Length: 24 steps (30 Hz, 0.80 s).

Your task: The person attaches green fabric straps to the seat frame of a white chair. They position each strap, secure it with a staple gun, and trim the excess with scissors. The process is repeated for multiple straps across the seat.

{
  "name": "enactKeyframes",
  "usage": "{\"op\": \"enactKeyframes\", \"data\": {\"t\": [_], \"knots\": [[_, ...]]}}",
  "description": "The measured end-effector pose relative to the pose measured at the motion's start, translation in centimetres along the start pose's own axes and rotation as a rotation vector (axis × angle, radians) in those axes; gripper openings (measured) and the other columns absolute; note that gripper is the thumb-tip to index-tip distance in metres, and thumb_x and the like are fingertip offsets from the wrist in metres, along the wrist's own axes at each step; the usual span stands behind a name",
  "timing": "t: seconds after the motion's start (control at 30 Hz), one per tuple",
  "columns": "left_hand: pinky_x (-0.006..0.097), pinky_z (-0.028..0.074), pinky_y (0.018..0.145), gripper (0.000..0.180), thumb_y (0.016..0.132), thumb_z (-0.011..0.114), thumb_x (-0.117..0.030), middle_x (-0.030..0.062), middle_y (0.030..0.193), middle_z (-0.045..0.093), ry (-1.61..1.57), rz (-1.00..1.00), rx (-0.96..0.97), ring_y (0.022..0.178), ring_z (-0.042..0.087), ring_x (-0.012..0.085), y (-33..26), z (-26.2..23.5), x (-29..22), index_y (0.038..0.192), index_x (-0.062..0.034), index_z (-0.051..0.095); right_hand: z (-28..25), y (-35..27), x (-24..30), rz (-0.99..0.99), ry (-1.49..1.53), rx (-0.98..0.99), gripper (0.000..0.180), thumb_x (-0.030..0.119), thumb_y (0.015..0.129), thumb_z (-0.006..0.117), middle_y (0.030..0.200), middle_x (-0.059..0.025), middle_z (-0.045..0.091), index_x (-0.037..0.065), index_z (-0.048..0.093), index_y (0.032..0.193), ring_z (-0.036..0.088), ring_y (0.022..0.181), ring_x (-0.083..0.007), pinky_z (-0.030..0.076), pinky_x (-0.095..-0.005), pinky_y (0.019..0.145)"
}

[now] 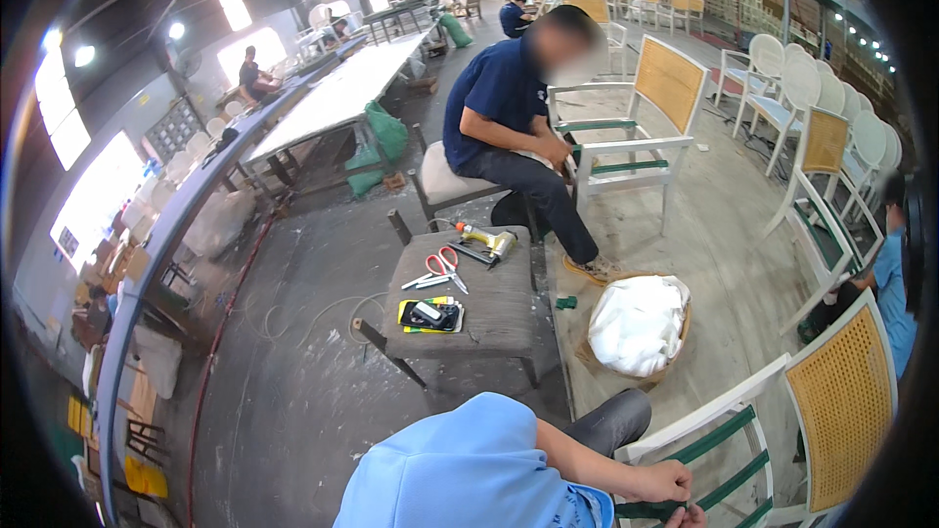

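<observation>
A white chair frame (758, 391) with a woven cane back (843, 401) stands at the lower right, and green webbing straps (719, 435) run across its seat opening. My left hand (665, 481) reaches over the seat with fingers closed on a dark green strap (646, 509) at the near side. Just below it, my right hand (688, 518) shows only in part at the lower edge. Its fingers pinch the same strap close to the left hand's fingertips. The rest of the right hand and its arm are out of the picture.
A grey padded stool (465, 284) holds a staple gun (489, 242), red-handled scissors (445, 264) and a small black-and-yellow pack (430, 314). A basket of white cloth (641, 323) stands ahead. A co-worker (509, 127) sits at another white chair (636, 127); another person (892, 274) is at right.
</observation>
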<state>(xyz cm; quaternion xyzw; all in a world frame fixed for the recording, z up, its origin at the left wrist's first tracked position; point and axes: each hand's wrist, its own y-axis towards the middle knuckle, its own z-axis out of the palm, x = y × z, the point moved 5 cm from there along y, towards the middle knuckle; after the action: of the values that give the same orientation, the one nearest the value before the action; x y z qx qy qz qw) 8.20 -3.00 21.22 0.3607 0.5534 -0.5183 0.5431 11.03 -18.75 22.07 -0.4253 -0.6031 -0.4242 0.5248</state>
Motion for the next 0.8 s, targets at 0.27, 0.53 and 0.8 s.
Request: {"op": "enactKeyframes", "data": {"t": [0.27, 0.53, 0.8], "knots": [[0.036, 0.05, 0.07, 0.02, 0.087, 0.071, -0.019, 0.0085, 0.078, 0.068, -0.014, -0.205, -0.058, 0.078, 0.063, 0.0183, 0.1, -0.5, 0.8, 0.083, 0.0002, 0.069, 0.4, 0.4, 0.0, -0.084, -0.097, 0.125, 0.02, 0.005, 0.099, 0.069, 0.11, -0.0172, 0.068, -0.006, 0.063, 0.115, 0.066, 0.099, -0.0236, 0.054, -0.0353, 0.092], [0.037, 0.051, 0.072, 0.02, 0.085, 0.073, -0.018, 0.0122, 0.08, 0.069, -0.013, -0.227, -0.091, 0.08, 0.066, 0.0214, -0.3, 0.2, 1.1, 0.084, 0.0014, 0.069, 0.3, -0.2, 1.4, -0.031, -0.141, 0.116, 0.021, 0.008, 0.1, 0.067, 0.109, -0.019, 0.072, -0.008, 0.068, 0.114, 0.068, 0.1, -0.0241, 0.054, -0.035, 0.092], [0.044, 0.051, 0.071, 0.036, 0.081, 0.069, -0.009, 0.0115, 0.079, 0.065, 0.32, 0.185, -0.04, 0.077, 0.066, 0.031, -1.2, 1.2, -1.9, 0.116, -0.0086, 0.059, -0.5, 0.2, 2.8, -0.088, -0.174, 0.096, 0.021, 0.008, 0.098, 0.067, 0.113, -0.0186, 0.073, -0.006, 0.071, 0.113, 0.068, 0.104, -0.0277, 0.052, -0.0382, 0.095]]}}
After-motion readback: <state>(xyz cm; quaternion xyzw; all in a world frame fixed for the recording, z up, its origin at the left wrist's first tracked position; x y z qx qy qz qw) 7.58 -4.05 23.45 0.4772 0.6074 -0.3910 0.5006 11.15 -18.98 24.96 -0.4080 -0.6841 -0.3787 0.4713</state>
